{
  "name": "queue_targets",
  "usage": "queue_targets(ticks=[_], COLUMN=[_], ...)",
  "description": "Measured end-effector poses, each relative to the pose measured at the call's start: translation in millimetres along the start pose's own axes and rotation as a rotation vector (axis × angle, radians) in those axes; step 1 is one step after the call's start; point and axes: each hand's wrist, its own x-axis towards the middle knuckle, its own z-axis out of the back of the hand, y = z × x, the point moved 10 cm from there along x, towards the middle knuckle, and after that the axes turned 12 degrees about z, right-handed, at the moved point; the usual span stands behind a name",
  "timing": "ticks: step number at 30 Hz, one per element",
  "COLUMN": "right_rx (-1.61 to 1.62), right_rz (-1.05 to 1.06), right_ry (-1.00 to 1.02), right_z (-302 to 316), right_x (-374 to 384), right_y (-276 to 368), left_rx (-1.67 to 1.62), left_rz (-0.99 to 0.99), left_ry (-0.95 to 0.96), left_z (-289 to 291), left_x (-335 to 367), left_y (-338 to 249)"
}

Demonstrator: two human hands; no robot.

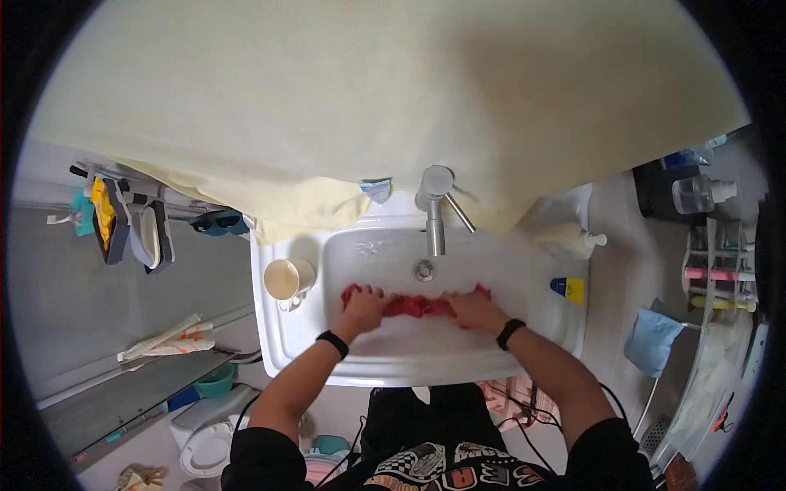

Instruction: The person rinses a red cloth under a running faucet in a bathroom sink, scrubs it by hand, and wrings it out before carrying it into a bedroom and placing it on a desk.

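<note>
A wet-looking red cloth point(416, 306) is stretched sideways between my two hands, low over the basin of the white sink point(377, 372). My left hand point(366, 309) is closed around its left end, and a bit of red sticks out past the fingers. My right hand point(477, 311) grips the other end, with another tip of cloth showing beyond it. Between the hands the cloth looks bunched and twisted. Behind it stands the metal faucet point(435, 217), above the drain point(423, 270). No running water can be made out.
On the sink's left rim stands a cream mug point(286, 280). A soap bottle point(573, 240) and a yellow-and-blue tube point(567, 289) are on the right side. A pale yellow sheet point(368, 90) hangs behind the faucet. A toilet point(206, 446) is at lower left.
</note>
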Motion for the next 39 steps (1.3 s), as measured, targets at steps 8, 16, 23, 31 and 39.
queue_targets(ticks=[8,16,23,31,39], right_rx=[-0.358,-0.129,-0.006,-0.57,-0.286], right_rz=[-0.369,-0.281,-0.217,-0.548,-0.549], right_ry=[-0.321,-0.345,-0.041,-0.214,-0.379], right_z=[73,20,-35,-4,35], right_x=[34,59,47,15,69], right_y=[-47,-11,-3,-47,-48], left_rx=[-0.203,-0.262,-0.318,-0.129,-0.268], left_rz=[0.332,0.121,-0.07,0.282,0.383], left_ry=[-0.443,-0.212,-0.124,-0.431,-0.415], left_z=[52,-22,-45,4,14], left_x=[36,54,4,24,74], left_y=[29,-27,-13,15,-3])
